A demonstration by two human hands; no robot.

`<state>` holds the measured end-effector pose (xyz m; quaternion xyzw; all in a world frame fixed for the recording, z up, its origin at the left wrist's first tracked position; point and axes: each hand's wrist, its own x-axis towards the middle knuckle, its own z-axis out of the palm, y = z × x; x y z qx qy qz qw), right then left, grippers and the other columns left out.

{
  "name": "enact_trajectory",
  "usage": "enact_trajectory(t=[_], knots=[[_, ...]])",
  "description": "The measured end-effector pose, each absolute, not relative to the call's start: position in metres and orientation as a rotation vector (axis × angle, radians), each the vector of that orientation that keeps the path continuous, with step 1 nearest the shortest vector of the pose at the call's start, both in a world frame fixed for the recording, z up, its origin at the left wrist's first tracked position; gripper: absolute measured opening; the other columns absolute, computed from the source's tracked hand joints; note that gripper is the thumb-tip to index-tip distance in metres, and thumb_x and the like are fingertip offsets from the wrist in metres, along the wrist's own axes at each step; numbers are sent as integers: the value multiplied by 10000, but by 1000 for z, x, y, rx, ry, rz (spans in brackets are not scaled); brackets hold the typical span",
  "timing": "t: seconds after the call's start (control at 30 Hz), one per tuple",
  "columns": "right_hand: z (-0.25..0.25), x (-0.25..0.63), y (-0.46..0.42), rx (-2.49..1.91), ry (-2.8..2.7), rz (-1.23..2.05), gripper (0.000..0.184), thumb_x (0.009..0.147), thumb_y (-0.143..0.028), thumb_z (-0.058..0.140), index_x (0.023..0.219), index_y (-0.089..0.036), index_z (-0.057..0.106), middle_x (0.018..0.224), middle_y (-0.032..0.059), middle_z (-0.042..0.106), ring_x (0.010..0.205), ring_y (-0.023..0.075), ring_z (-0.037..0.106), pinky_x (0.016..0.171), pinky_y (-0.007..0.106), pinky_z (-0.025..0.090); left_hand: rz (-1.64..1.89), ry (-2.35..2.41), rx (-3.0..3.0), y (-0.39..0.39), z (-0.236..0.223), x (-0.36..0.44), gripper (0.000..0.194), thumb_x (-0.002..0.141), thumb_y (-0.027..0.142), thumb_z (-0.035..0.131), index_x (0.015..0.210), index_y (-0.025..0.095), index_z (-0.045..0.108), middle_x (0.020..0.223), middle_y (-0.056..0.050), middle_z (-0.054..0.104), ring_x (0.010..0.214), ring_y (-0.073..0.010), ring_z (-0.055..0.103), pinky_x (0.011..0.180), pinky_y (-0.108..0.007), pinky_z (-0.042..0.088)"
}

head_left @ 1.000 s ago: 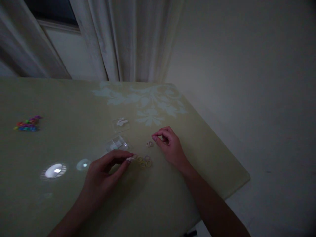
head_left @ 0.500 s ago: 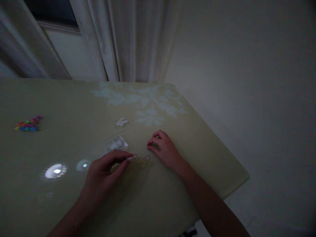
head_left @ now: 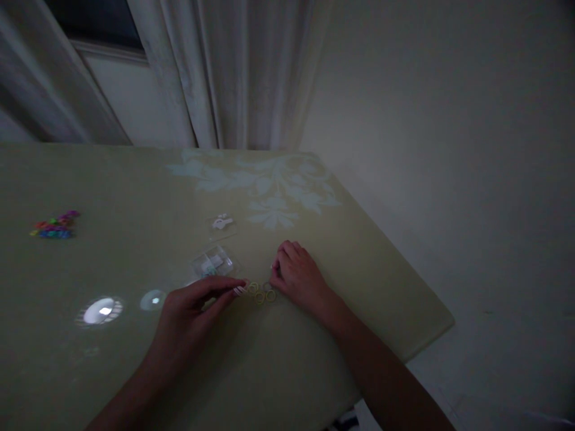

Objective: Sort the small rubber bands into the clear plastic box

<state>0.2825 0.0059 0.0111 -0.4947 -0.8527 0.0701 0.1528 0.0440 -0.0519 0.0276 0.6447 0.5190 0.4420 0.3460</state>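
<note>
My left hand (head_left: 193,314) is closed in a pinch on a few thin pale rings (head_left: 239,290) stacked at its fingertips. Just right of them several small yellowish rings (head_left: 259,297) lie loose on the table, with a greyish ring (head_left: 268,287) among them. My right hand (head_left: 297,272) is beside this group, thumb and fingers pressed together low over the table. A small pale bit shows at its fingertips, too small to name. A clear plastic compartment box (head_left: 214,261) with pale pieces inside stands behind my left hand.
A clear flat piece with a white cutout-like item (head_left: 221,222) on it lies behind the box. Far left is a pile of colourful small pieces (head_left: 56,227). The table's right edge (head_left: 395,257) slants toward me; curtains (head_left: 251,78) hang behind.
My right hand came down and slightly left over the spot where small pinkish rings lay, opened a little, then closed its fingers there. My left hand has hardly moved.
</note>
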Motion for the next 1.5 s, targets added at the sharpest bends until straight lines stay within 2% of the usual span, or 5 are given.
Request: enact_trajectory(t=[0.2,0.37,0.93,1.13,1.5], knots=[[23,279,-1,-1055,-2005,918,68,942,-156,588,900,-204,562,1000,33,539,942,180,539,856,307,448,1145,1368,1736,-52,31,47,122,893,324,730,939,307,842,881,14,853,747,-188,805,689,-249,635],[28,267,-13,-839,-1881,1256,96,959,-248,598,889,-212,543,975,14,511,834,151,494,738,272,412,1187,1322,1799,-54,25,49,105,894,275,719,926,290,818,867,20,832,753,-167,784,691,-233,615],[34,258,-22,-906,-1827,1308,146,963,-344,665,920,-210,629,996,25,556,811,145,521,726,273,461,1196,1244,1895,-55,22,49,118,961,257,692,1032,282,783,958,-9,794,833,-167,747,733,-256,590],[28,260,-17,-1038,-1716,1162,82,957,-283,682,942,-206,658,904,-6,550,746,128,492,671,263,413,1249,1561,1958,-47,22,34,165,991,360,656,1050,254,768,1004,-29,774,842,-192,743,733,-298,580],[24,254,-20,-1045,-1748,1106,66,943,-264,697,922,-206,674,879,-6,587,747,129,511,682,263,423,1245,1774,2211,-29,1,29,248,1039,275,558,1080,221,796,1087,-80,790,948,-229,759,831,-347,610]])
